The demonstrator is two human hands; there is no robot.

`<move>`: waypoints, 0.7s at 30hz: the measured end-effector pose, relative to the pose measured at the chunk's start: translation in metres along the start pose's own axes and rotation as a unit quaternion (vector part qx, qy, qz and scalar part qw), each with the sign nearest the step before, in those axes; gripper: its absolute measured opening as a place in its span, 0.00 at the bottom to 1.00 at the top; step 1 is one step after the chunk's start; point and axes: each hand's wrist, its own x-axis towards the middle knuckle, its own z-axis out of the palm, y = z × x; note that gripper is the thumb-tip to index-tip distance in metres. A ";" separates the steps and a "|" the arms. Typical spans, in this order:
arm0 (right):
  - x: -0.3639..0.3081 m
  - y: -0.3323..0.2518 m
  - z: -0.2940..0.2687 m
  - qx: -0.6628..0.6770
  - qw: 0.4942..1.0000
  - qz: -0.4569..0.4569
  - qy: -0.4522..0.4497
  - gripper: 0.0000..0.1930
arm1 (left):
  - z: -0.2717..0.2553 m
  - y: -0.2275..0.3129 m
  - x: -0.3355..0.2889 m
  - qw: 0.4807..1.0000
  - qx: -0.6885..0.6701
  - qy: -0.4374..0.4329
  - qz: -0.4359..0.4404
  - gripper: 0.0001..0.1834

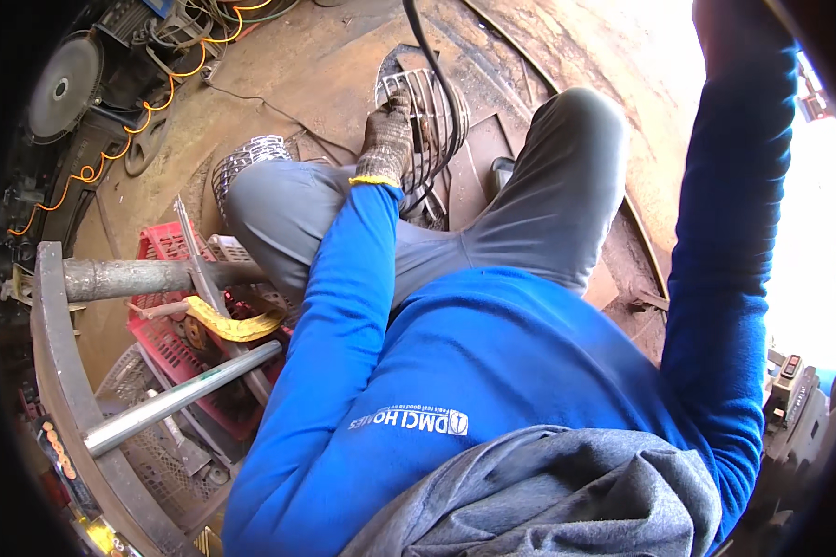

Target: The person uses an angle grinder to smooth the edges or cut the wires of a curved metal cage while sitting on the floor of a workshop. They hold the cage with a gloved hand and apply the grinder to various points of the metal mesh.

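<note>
My left hand (387, 141), in a brown knit glove with a yellow cuff, is closed on the side of a rounded metal wire cage (429, 116) of curved bars. The cage is on the ground in front of me, between my bent knees. A black cable (424, 42) hangs down from the top edge and passes in front of its bars. My right arm (736, 232), in a blue sleeve, stretches up along the right side. Its hand is not visible beyond the top edge.
Another wire cage (249, 160) lies beside my left knee. At left are a red plastic crate (163, 243), a yellow clamp (237, 322), a steel pipe (190, 395) and a metal frame (56, 325). A large round blade (65, 88) and an orange coiled cord (172, 88) are farther off.
</note>
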 end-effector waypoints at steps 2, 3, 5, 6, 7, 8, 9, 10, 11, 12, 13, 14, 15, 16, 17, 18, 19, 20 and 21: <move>0.005 0.002 -0.008 -0.020 1.000 0.012 0.002 0.18 | 0.010 -0.014 0.008 0.999 0.039 0.016 0.001 0.23; 0.011 0.003 -0.009 -0.030 0.999 0.019 -0.001 0.18 | 0.009 -0.021 0.018 0.995 0.096 0.032 0.015 0.23; 0.022 0.012 -0.003 -0.032 0.999 0.033 -0.005 0.19 | -0.006 -0.021 0.042 0.972 0.215 0.083 0.048 0.22; 0.028 0.014 -0.002 -0.046 0.998 0.042 -0.010 0.19 | 0.003 -0.010 0.055 0.956 0.264 0.106 0.065 0.22; 0.026 0.016 -0.035 -0.093 0.994 0.056 0.009 0.19 | 0.044 -0.024 0.034 0.984 0.169 0.013 -0.048 0.30; 0.025 0.035 -0.046 -0.089 0.993 0.073 0.012 0.19 | 0.035 -0.031 0.030 0.989 0.143 0.014 -0.047 0.29; 0.023 0.049 -0.049 -0.094 0.992 0.088 0.007 0.19 | 0.027 -0.034 0.033 0.993 0.113 0.016 -0.040 0.29; 0.019 0.062 -0.051 -0.098 0.990 0.097 -0.002 0.20 | 0.023 -0.037 0.040 0.992 0.122 0.023 -0.034 0.28; 0.014 0.078 -0.058 -0.103 0.989 0.109 -0.008 0.20 | 0.019 -0.042 0.044 0.990 0.134 0.029 -0.034 0.27; 0.006 0.087 -0.083 -0.130 0.984 0.120 -0.002 0.21 | 0.044 -0.045 0.036 0.993 0.095 0.005 -0.069 0.25; 0.002 0.104 -0.090 -0.157 0.981 0.113 0.029 0.21 | 0.034 -0.050 0.042 0.994 0.093 -0.006 -0.062 0.24; -0.004 0.113 -0.111 -0.190 0.969 0.152 0.030 0.22 | 0.042 -0.053 0.044 0.994 0.091 -0.014 -0.064 0.24; -0.011 0.121 -0.130 -0.219 0.956 0.194 0.032 0.23 | 0.048 -0.056 0.047 0.993 0.092 -0.020 -0.069 0.24; -0.021 0.127 -0.131 -0.261 0.953 0.151 0.008 0.24 | 0.041 -0.061 0.056 0.991 0.105 -0.021 -0.082 0.22; -0.022 0.139 -0.138 -0.302 0.936 0.182 0.011 0.23 | 0.034 -0.067 0.065 0.992 0.108 -0.004 -0.066 0.22; -0.025 0.148 -0.144 -0.299 0.934 0.195 0.012 0.22 | 0.030 -0.070 0.081 0.992 0.114 0.008 -0.044 0.22; -0.030 0.166 -0.148 -0.286 0.935 0.208 0.013 0.20 | 0.014 -0.070 0.097 0.991 0.128 0.023 -0.020 0.21; -0.033 0.184 -0.143 -0.293 0.933 0.209 -0.002 0.21 | -0.021 -0.061 0.114 0.971 0.225 0.076 0.034 0.17; -0.043 0.197 -0.173 -0.339 0.915 0.221 0.001 0.21 | -0.001 -0.070 0.110 0.983 0.175 0.056 -0.007 0.16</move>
